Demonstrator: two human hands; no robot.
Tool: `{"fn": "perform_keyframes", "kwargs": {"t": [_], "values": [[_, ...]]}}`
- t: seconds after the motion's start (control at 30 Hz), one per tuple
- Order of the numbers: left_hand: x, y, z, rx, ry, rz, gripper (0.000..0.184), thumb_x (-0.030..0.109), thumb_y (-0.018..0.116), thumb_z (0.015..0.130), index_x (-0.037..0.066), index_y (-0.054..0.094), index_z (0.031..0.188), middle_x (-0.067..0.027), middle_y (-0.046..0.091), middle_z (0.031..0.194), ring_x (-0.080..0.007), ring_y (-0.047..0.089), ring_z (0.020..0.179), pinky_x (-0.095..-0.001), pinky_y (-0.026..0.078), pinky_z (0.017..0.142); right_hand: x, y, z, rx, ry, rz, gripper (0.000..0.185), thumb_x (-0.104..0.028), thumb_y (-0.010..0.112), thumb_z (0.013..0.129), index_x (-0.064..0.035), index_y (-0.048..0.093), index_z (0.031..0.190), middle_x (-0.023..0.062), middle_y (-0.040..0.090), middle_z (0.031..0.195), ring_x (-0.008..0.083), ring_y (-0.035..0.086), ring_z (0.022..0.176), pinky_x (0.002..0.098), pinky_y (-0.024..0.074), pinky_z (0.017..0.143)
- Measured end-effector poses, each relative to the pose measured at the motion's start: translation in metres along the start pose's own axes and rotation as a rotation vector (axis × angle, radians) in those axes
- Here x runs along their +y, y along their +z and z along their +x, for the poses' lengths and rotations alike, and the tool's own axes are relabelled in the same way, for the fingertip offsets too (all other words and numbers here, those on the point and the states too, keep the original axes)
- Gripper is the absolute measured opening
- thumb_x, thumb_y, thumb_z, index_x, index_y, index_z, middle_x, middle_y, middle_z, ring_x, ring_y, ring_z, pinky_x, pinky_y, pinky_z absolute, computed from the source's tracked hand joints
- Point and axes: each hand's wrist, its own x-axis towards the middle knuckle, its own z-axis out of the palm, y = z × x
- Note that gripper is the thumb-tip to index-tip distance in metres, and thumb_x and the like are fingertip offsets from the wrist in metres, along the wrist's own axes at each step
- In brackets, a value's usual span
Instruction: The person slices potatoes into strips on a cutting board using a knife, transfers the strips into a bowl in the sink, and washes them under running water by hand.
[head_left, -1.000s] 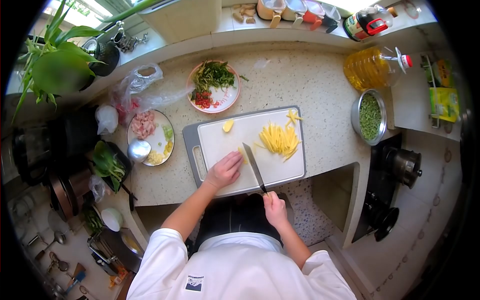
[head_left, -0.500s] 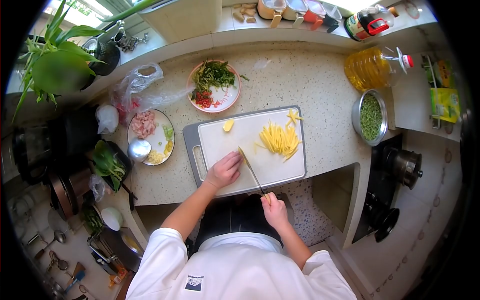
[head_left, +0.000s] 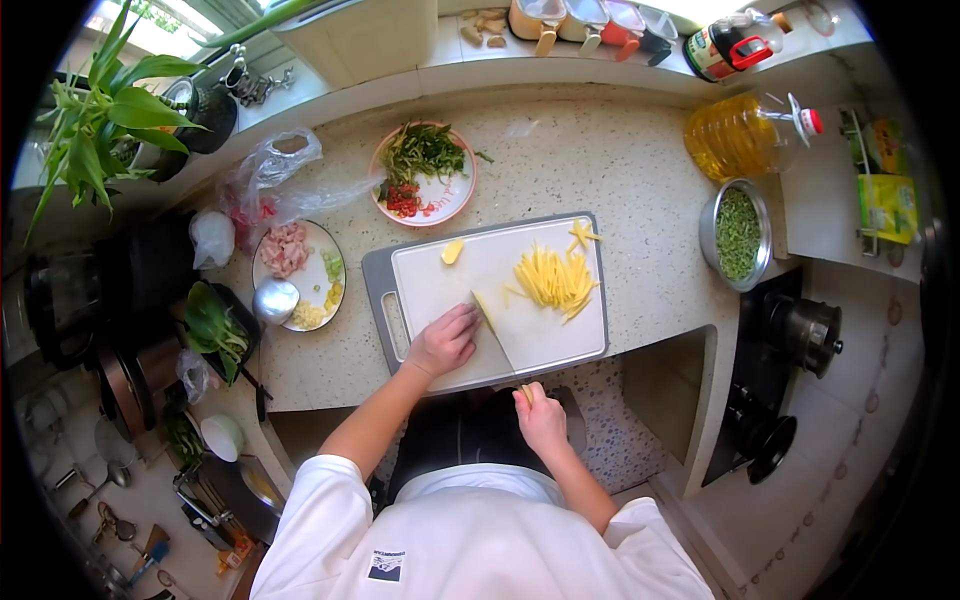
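Note:
A white cutting board (head_left: 450, 355) with a grey edge lies on the counter. My right hand (head_left: 541, 415) is closed round the handle of a knife (head_left: 497, 335), whose blade stands edge-on over the board. Close to the left of the blade, my left hand (head_left: 445, 342) rests on the board with its fingers bent together; they hide what they press on. A pile of yellow strips (head_left: 556, 280) lies on the board's right part, with a few more strips above it. One yellow piece (head_left: 452, 252) sits near the upper left of the board.
Behind the board is a plate (head_left: 455, 200) of greens and chopped red pieces. To the left stands a plate (head_left: 318, 238) with meat and a ladle. At right are a metal bowl (head_left: 738, 235) of green pieces and an oil bottle (head_left: 730, 140).
The knife blade has swung left toward my left hand and turned edge-on. My right hand has shifted slightly left. My left hand has hardly moved, and the whole view has shifted slightly.

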Motion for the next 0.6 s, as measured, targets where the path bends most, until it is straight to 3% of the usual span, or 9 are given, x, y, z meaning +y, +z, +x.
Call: {"fn": "perform_keyframes", "kwargs": {"t": [0.17,0.4,0.5,0.6], "values": [[0.000,0.002,-0.001,0.002,0.001,0.022,0.046,0.005,0.073,0.071,-0.005,0.073,0.116,-0.0136,0.070,0.121,-0.0293,0.065,0.122,-0.0392,0.054,0.108,0.020,0.011,0.004,0.091,-0.016,0.196,0.036,-0.035,0.053,0.108,-0.0037,0.058,0.092,0.0192,0.063,0.066,0.0429,0.066,0.063,0.0498,0.0505,0.057],[0.003,0.001,0.000,-0.012,0.004,0.026,0.050,0.004,0.072,0.071,-0.004,0.071,0.120,-0.0147,0.068,0.124,-0.0309,0.065,0.122,-0.0406,0.054,0.107,0.038,0.009,0.011,0.154,-0.001,0.274,0.045,-0.038,0.050,0.110,-0.0037,0.053,0.081,0.0091,0.055,0.054,0.0260,0.061,0.049,0.0402,0.0463,0.050],[0.009,0.000,0.000,0.053,-0.094,0.012,0.052,0.004,0.071,0.072,-0.003,0.070,0.124,-0.0156,0.067,0.123,-0.0319,0.067,0.114,-0.0407,0.056,0.101,0.038,-0.013,0.011,0.161,-0.033,0.275,0.044,-0.038,0.050,0.110,-0.0037,0.053,0.081,0.0092,0.056,0.055,0.0259,0.062,0.050,0.0396,0.0462,0.050],[0.039,0.004,0.005,0.151,-0.462,-0.058,0.057,0.003,0.070,0.076,-0.002,0.065,0.133,-0.0173,0.066,0.121,-0.0325,0.067,0.105,-0.0402,0.057,0.093,0.041,-0.023,0.007,0.210,-0.039,0.308,0.043,-0.036,0.052,0.110,-0.0038,0.051,0.081,0.0082,0.056,0.055,0.0238,0.061,0.049,0.0384,0.0458,0.050]]}}
